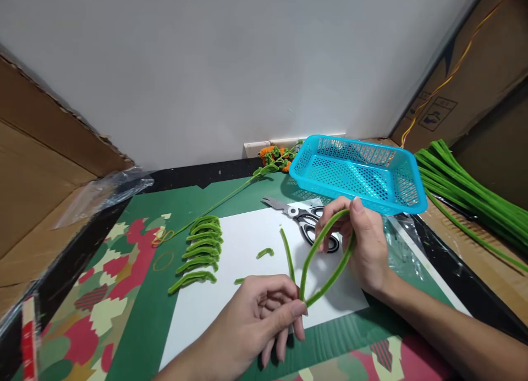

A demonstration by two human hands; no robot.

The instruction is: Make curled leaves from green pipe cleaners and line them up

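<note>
Between my two hands a green pipe cleaner point(335, 273) is bent into a teardrop loop above a white sheet point(241, 232). My left hand point(264, 312) pinches the loop's lower point between thumb and fingertips. Higher up and to the right, my right hand point(367, 243) grips the rounded end, its thumb pressed against the fingers. Just beyond my left hand, a straight pipe cleaner piece point(287, 253) and a short bent piece point(265, 253) lie on the paper. Several folded pipe cleaner pieces point(202, 243) form a column at its left side. Scissors point(305, 222) rest partly behind my right hand.
A blue perforated basket point(358, 197) stands at the back right. Beyond it lies a bundle of long green pipe cleaners point(474, 199). An orange-and-green flower stem point(243, 187) crosses the green mat point(144, 271). Cardboard point(45, 166) and plastic wrap point(107, 197) border the left side.
</note>
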